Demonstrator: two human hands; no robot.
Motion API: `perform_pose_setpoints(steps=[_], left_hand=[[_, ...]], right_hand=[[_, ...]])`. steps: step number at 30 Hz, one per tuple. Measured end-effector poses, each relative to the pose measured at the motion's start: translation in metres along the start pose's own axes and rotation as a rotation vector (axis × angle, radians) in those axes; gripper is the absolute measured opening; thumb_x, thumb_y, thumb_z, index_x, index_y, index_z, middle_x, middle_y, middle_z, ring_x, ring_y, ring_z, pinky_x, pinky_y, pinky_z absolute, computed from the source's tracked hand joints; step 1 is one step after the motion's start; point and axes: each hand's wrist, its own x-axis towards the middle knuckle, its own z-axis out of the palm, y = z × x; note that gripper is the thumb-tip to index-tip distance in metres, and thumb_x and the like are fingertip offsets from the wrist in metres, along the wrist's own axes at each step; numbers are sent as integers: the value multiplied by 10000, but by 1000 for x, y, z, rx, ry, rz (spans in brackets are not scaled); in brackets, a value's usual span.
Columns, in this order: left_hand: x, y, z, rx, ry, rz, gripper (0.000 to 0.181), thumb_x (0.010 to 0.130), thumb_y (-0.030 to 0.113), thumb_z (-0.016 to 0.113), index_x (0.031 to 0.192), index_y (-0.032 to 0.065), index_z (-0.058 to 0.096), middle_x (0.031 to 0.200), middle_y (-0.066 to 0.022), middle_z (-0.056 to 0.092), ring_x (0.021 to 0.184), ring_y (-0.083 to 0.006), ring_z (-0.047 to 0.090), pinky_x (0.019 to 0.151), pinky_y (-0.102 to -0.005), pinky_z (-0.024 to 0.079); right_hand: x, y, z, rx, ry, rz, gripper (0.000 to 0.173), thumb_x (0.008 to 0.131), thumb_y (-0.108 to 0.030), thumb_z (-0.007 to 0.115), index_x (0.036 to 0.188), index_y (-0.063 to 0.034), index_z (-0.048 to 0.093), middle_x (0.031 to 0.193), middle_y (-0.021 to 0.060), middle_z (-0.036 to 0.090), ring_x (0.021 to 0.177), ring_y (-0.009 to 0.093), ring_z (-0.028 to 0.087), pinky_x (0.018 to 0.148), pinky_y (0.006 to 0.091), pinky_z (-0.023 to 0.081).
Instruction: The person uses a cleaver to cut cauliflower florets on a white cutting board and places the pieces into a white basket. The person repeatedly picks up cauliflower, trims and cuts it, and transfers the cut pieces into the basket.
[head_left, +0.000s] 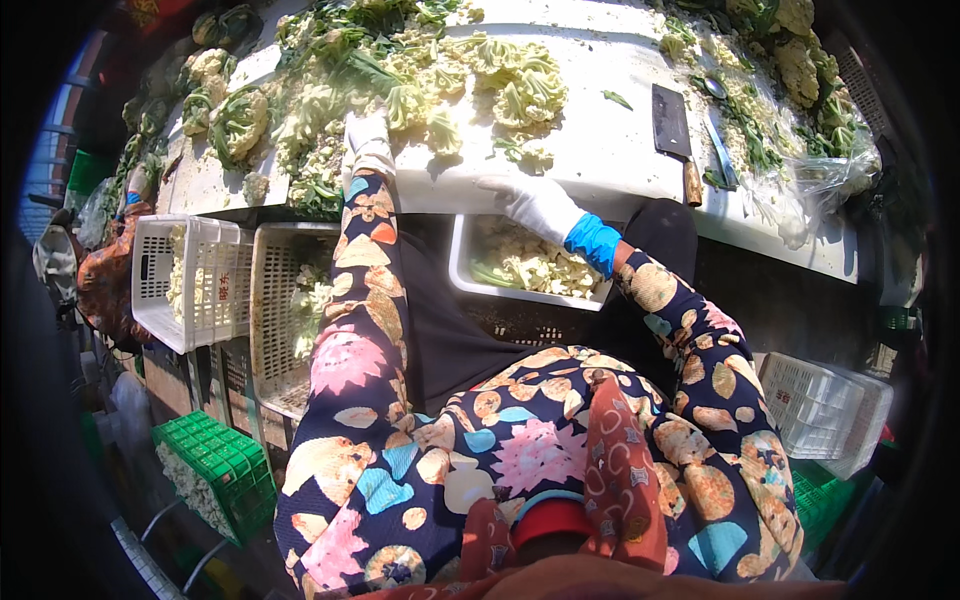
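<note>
My left hand (369, 136), in a white glove, reaches into the heap of cauliflower pieces and leaves (315, 112) on the white table. Its fingertips are lost in glare, so I cannot tell whether it grips anything. Beside it lie pale cauliflower stalks (442, 131). My right hand (534, 204), white-gloved with a blue cuff, hangs at the table's front edge with fingers stretched leftward and nothing visible in it. Beneath is a white tub (459, 277) holding cut cauliflower florets (547, 270). A larger cluster of trimmed cauliflower stalks (525, 86) lies beyond my right hand.
A cleaver (671, 124) and a blue-handled knife (721, 154) lie at right, near clear plastic bags (825, 169). White crates (191, 292) and a beige crate (274, 322) stand at left. Behind are a green crate (232, 465) and another person's sleeve (112, 274).
</note>
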Motion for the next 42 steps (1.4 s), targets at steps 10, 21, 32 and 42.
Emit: perform_pose_setpoints(steps=[10,21,32,42], left_hand=[[-16,14,12,1181,-101,508,320,997,274,493,1220,184,705,1255,-59,698,1199,-221,625,1118,-452,362],[-58,14,-2,-318,7,-16,341,984,272,515,1218,103,697,1116,-155,728,991,-279,689,911,-395,507],[-180,50,13,-6,113,69,372,958,183,609,1281,2,630,1083,-185,725,916,-280,687,851,-362,532],[-188,29,39,-497,-24,24,391,827,12,668,1212,-4,609,1031,-83,688,875,-165,640,785,-291,532]], right_hand=[[101,75,15,-20,28,485,443,982,-397,513,1391,-238,575,1039,180,734,962,364,706,832,458,553],[-52,87,-148,-375,733,617,271,945,-272,621,1166,-162,733,1001,125,743,900,323,705,797,395,560],[-166,179,-256,-865,301,1133,357,911,-374,650,1156,-118,700,1050,180,723,979,380,688,809,499,539],[-165,217,-265,-1056,371,1218,311,955,-261,539,1168,-98,695,1117,189,704,1044,389,690,835,527,546]])
